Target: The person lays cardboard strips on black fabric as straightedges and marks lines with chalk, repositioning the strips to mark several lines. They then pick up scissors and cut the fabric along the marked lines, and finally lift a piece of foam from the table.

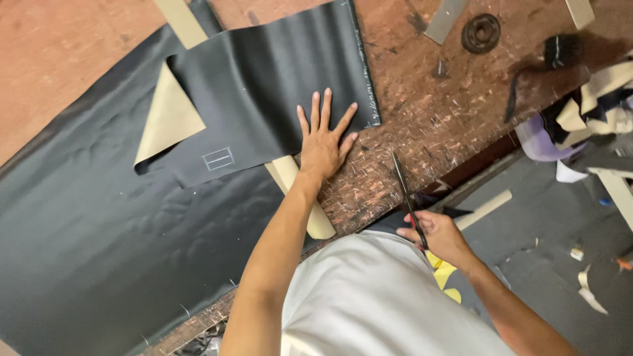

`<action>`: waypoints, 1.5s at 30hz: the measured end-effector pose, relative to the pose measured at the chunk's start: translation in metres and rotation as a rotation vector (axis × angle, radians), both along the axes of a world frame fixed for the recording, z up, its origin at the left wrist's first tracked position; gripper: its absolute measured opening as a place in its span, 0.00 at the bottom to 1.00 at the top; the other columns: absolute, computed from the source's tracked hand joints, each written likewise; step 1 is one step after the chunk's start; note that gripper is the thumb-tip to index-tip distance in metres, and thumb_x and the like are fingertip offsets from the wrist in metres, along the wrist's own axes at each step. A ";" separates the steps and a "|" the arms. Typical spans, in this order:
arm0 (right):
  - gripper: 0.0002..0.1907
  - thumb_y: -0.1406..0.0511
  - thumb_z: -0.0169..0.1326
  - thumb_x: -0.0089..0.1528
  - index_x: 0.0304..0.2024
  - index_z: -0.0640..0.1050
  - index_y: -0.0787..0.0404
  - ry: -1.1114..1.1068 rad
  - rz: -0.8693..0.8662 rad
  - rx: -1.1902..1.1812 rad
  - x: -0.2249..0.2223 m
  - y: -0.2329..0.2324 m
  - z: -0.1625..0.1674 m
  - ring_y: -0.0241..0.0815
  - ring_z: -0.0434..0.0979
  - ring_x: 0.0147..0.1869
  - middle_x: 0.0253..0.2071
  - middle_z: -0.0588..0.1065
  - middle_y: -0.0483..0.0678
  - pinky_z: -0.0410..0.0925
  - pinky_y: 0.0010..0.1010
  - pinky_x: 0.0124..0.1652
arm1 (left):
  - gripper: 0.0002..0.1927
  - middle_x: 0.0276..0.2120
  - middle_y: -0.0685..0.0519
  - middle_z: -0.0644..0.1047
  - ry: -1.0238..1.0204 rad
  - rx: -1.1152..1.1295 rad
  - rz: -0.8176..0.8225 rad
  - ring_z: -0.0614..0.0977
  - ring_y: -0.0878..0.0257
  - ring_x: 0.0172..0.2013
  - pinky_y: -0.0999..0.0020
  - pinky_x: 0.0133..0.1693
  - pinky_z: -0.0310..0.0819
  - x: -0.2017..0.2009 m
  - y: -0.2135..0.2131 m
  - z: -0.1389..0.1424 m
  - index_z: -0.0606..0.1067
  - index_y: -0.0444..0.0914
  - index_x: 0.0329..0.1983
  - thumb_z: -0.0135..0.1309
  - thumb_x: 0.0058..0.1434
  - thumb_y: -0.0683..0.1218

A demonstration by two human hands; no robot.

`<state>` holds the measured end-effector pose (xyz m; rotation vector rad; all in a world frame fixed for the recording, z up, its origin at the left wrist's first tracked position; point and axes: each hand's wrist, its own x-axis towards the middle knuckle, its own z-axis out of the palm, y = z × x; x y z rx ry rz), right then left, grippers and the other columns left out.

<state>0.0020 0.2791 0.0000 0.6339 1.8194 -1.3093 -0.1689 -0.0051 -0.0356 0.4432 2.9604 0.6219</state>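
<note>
A large black leatherette sheet [112, 244] covers the scarred workbench [422, 112]; the left hand [323, 142], fingers spread, pins a folded piece [264, 86] near the front edge; pressing flat prevents slipping. The right hand [438, 236] grips closed scissors [407, 198] beyond that edge

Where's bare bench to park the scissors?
Bare scarred wood lies right of the folded black sheet, between the left hand and the round ring. Top-left bench is bare too. Crowded: scraps at far right. The right hand holds the scissors.
</note>
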 end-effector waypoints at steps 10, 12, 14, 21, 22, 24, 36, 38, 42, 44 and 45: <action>0.18 0.64 0.69 0.54 0.43 0.80 0.64 -0.005 -0.020 -0.118 0.033 -0.002 -0.007 0.27 0.73 0.28 0.28 0.77 0.39 0.66 0.22 0.26 | 0.31 0.77 0.39 0.46 -0.083 0.005 -0.115 0.46 0.40 0.76 0.33 0.70 0.35 0.080 0.025 0.007 0.56 0.55 0.77 0.42 0.72 0.61; 0.19 0.64 0.69 0.54 0.44 0.80 0.64 0.033 0.009 -0.098 0.033 -0.009 -0.008 0.27 0.73 0.29 0.28 0.77 0.39 0.66 0.21 0.28 | 0.32 0.76 0.40 0.48 -0.090 0.053 -0.108 0.47 0.41 0.75 0.33 0.70 0.36 0.083 0.027 0.011 0.56 0.53 0.78 0.45 0.72 0.57; 0.19 0.63 0.70 0.54 0.44 0.80 0.64 0.063 0.037 -0.060 0.025 -0.016 -0.011 0.27 0.72 0.28 0.27 0.75 0.40 0.66 0.22 0.27 | 0.34 0.76 0.43 0.50 -0.114 0.049 -0.092 0.50 0.44 0.75 0.35 0.73 0.37 0.072 0.026 0.011 0.56 0.51 0.79 0.48 0.71 0.51; 0.19 0.62 0.69 0.54 0.43 0.78 0.64 0.064 -0.072 -0.062 -0.015 -0.046 -0.012 0.28 0.72 0.27 0.28 0.76 0.40 0.65 0.21 0.26 | 0.35 0.77 0.47 0.47 -0.035 -0.057 -0.202 0.45 0.48 0.76 0.27 0.69 0.30 -0.026 0.023 -0.007 0.63 0.60 0.74 0.54 0.63 0.45; 0.19 0.63 0.69 0.53 0.43 0.78 0.63 0.056 -0.101 -0.067 -0.019 -0.048 -0.012 0.27 0.72 0.27 0.28 0.77 0.39 0.66 0.21 0.25 | 0.33 0.77 0.47 0.46 -0.065 -0.019 -0.201 0.42 0.47 0.76 0.24 0.68 0.28 -0.035 0.024 -0.009 0.63 0.62 0.73 0.53 0.66 0.48; 0.18 0.63 0.68 0.54 0.42 0.78 0.64 0.078 -0.115 -0.087 -0.024 -0.050 -0.014 0.26 0.72 0.28 0.29 0.77 0.38 0.65 0.20 0.25 | 0.31 0.77 0.47 0.42 -0.118 0.011 -0.204 0.39 0.46 0.76 0.20 0.66 0.25 -0.042 0.026 -0.011 0.61 0.65 0.73 0.54 0.68 0.53; 0.18 0.64 0.70 0.54 0.41 0.77 0.64 0.189 -0.090 -0.006 -0.030 -0.049 -0.030 0.25 0.69 0.25 0.25 0.74 0.39 0.64 0.19 0.24 | 0.52 0.78 0.49 0.35 -0.321 0.005 -0.231 0.32 0.49 0.76 0.24 0.68 0.20 -0.048 0.019 0.004 0.57 0.67 0.76 0.69 0.48 0.63; 0.19 0.64 0.70 0.53 0.41 0.77 0.64 0.189 -0.097 -0.002 -0.030 -0.051 -0.030 0.24 0.69 0.25 0.26 0.74 0.38 0.65 0.19 0.24 | 0.52 0.78 0.49 0.35 -0.330 0.013 -0.230 0.32 0.49 0.76 0.24 0.68 0.19 -0.047 0.018 0.004 0.57 0.67 0.76 0.69 0.48 0.63; 0.19 0.64 0.70 0.54 0.41 0.77 0.64 0.240 -0.081 0.006 -0.028 -0.053 -0.035 0.24 0.67 0.25 0.25 0.73 0.39 0.62 0.18 0.24 | 0.52 0.78 0.50 0.35 -0.345 0.025 -0.226 0.31 0.50 0.76 0.25 0.68 0.18 -0.047 0.018 0.001 0.57 0.67 0.75 0.69 0.48 0.64; 0.18 0.65 0.70 0.55 0.41 0.77 0.64 0.260 -0.080 0.000 -0.025 -0.053 -0.036 0.24 0.66 0.25 0.25 0.73 0.39 0.60 0.18 0.25 | 0.51 0.78 0.50 0.35 -0.337 0.034 -0.229 0.31 0.50 0.76 0.25 0.68 0.18 -0.047 0.017 0.000 0.57 0.67 0.75 0.69 0.49 0.64; 0.18 0.65 0.70 0.55 0.41 0.77 0.65 0.275 -0.083 -0.007 -0.024 -0.053 -0.037 0.23 0.66 0.26 0.26 0.73 0.38 0.59 0.17 0.25 | 0.51 0.78 0.50 0.35 -0.345 0.034 -0.228 0.31 0.50 0.76 0.25 0.68 0.17 -0.047 0.017 -0.001 0.57 0.67 0.75 0.69 0.49 0.64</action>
